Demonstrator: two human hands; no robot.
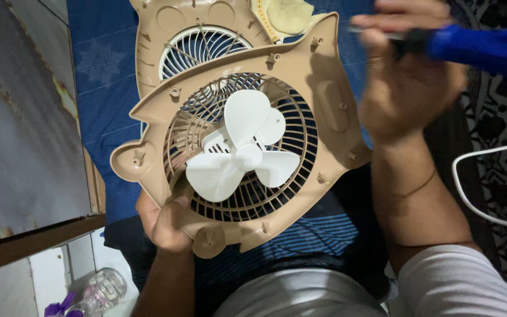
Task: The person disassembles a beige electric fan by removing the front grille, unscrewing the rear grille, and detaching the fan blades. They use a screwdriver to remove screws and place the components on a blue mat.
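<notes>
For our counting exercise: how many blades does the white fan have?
3: one blade points up, one lower left, one lower right, all around the hub.

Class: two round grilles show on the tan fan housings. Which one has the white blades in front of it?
The lower grille, held by the left hand; the upper grille shows only bare ribs.

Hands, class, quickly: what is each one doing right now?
Left hand: closed on the lower rim of the tan fan housing.
Right hand: closed around a blue-handled tool.
</notes>
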